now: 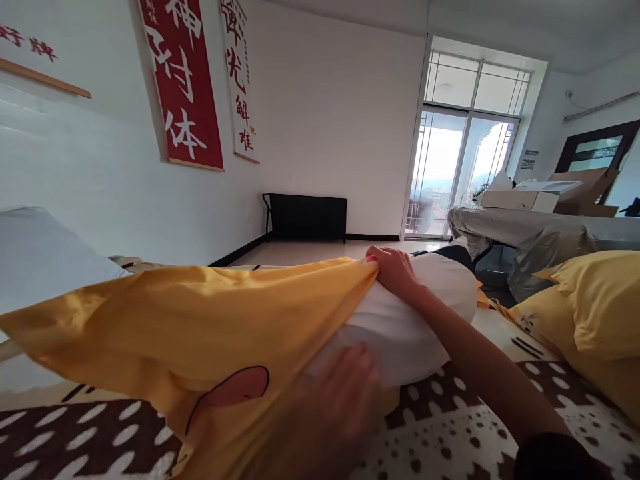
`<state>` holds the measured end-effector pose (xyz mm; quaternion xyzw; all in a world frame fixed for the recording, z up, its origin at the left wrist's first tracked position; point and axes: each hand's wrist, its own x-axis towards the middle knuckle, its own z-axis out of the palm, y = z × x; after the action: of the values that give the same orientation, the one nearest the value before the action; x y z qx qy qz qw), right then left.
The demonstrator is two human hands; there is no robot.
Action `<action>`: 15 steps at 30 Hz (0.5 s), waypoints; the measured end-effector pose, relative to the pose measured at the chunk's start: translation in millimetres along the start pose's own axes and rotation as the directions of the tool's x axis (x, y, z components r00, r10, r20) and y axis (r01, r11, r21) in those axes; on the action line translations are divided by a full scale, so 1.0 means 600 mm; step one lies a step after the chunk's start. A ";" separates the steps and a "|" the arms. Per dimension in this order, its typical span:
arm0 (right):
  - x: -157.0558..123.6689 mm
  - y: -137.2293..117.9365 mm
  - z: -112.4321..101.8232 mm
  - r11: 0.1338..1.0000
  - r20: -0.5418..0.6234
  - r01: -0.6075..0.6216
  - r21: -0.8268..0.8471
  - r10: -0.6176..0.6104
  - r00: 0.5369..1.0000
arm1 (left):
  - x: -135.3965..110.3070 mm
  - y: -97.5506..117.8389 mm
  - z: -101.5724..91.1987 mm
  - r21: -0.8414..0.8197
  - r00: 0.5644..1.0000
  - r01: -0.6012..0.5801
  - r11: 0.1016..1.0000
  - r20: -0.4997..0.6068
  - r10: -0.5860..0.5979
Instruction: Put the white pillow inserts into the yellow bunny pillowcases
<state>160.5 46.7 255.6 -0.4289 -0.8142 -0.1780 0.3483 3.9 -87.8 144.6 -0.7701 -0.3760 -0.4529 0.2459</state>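
A yellow pillowcase (215, 307) with a pink, black-outlined print stretches across the bed in front of me. Part of a white pillow (425, 327) is inside it, and the rest sticks out of the opening on the right. With closed fingers, my right hand (393, 270) pinches the upper edge of the pillowcase opening. My left hand (350, 393) is smeared by motion at the lower side of the opening, over the white pillow. How its fingers are held does not show clearly.
The bed has a brown-and-cream patterned blanket (480, 427). Yellow pillows (595, 320) lie at the right, and a white pillow (45, 247) at the left. Behind stand a black folded frame (307, 217) and a plastic-covered table (520, 223) bearing cardboard boxes (523, 199).
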 end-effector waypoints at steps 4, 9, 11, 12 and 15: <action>-0.008 -0.012 -0.018 0.993 -0.102 -0.023 -0.120 0.010 0.995 | 0.052 0.033 0.091 0.164 0.997 -0.068 0.984 0.054 0.060; -0.021 0.000 -0.059 0.965 -0.370 0.135 -0.224 -0.212 0.904 | 0.104 0.024 0.092 0.365 0.992 0.118 0.924 0.004 -0.128; -0.028 -0.003 -0.075 0.921 -0.542 0.250 -0.298 -0.379 0.750 | 0.109 0.019 0.084 0.380 0.989 0.140 0.914 -0.011 -0.147; -0.034 -0.007 -0.080 0.895 -0.613 0.302 -0.328 -0.445 0.653 | 0.108 0.015 0.084 0.384 0.991 0.125 0.915 -0.005 -0.134; -0.058 -0.022 -0.078 0.794 -0.677 0.478 -0.376 -0.588 0.443 | 0.088 -0.007 0.101 0.383 0.997 0.055 0.922 0.031 -0.073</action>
<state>182.6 -8.6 263.4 -0.0544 -0.6656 -0.4949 0.5560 47.4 -22.9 162.8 -0.7047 -0.4875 -0.3613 0.3677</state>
